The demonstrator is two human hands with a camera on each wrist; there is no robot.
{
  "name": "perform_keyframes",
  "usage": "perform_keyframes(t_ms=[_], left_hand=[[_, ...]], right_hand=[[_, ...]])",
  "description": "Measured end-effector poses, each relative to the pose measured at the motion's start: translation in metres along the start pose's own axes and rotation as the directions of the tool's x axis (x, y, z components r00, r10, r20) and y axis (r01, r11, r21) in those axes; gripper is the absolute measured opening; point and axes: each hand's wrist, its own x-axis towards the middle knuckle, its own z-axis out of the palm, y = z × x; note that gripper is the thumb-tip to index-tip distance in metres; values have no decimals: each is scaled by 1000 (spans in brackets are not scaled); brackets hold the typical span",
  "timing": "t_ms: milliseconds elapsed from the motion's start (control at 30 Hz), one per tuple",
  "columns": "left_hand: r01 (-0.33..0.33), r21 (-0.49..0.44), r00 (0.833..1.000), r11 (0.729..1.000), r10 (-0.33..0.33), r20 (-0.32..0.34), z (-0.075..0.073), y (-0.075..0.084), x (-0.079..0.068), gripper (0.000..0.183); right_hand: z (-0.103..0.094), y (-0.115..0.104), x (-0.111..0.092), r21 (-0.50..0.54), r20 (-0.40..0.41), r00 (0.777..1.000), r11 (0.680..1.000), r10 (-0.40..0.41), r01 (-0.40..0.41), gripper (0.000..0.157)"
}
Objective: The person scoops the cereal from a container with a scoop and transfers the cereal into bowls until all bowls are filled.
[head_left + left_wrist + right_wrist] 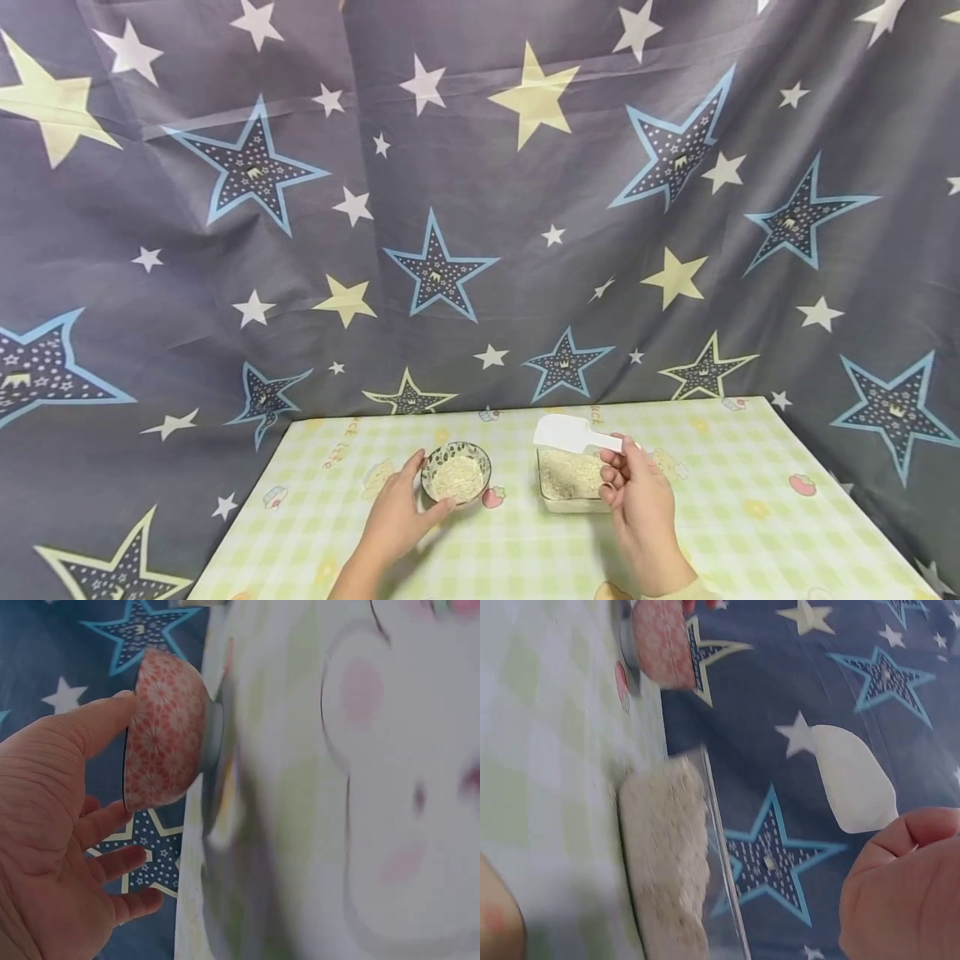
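Note:
A small bowl (486, 492) with a leafy inner pattern and a red floral outside holds pale, oat-like flakes (456, 478). My left hand (397, 515) grips its rim between thumb and a finger, while the other fingers spread free in the left wrist view. Whether the bowl's foot touches the cloth is hard to tell. In my right hand (643, 504) a white plastic scoop (564, 433) is pinched by its handle. The scoop hangs above a clear rectangular box (573, 506) of the same pale flakes, seen from the side in the right wrist view.
A green-and-white checked cloth (510, 550) with cartoon prints covers the table. Behind it hangs a dark curtain (480, 183) printed with stars, coming down to the table's back edge and both sides. The bowl stands left of the box, with a gap between them.

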Motion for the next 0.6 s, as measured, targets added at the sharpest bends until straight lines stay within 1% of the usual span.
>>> perform_keyframes(t_ms=[167,300,400,467,533,600], left_hand=[[1,-40,999,999,-2,-45,3,7,-7,102],[-3,-68,996,998,-3,-95,5,18,-14,99],[-10,-89,992,996,-2,-129,8,28,-19,95],[-38,-102,988,994,22,-152,11,36,-22,92],[-89,-102,981,991,70,-179,15,43,-24,91],[-154,-94,969,984,131,-208,19,51,-26,88]], right_hand=[[-12,-13,3,35,-24,1000,999,-19,20,25],[-20,-21,5,18,-48,998,999,-47,48,22],[-25,-26,6,8,-61,997,998,-57,58,23],[-27,-28,5,1,-65,996,998,-64,64,25],[-29,-29,5,-18,-67,995,997,-73,72,26],[-30,-30,4,-43,-74,993,996,-86,83,27]])
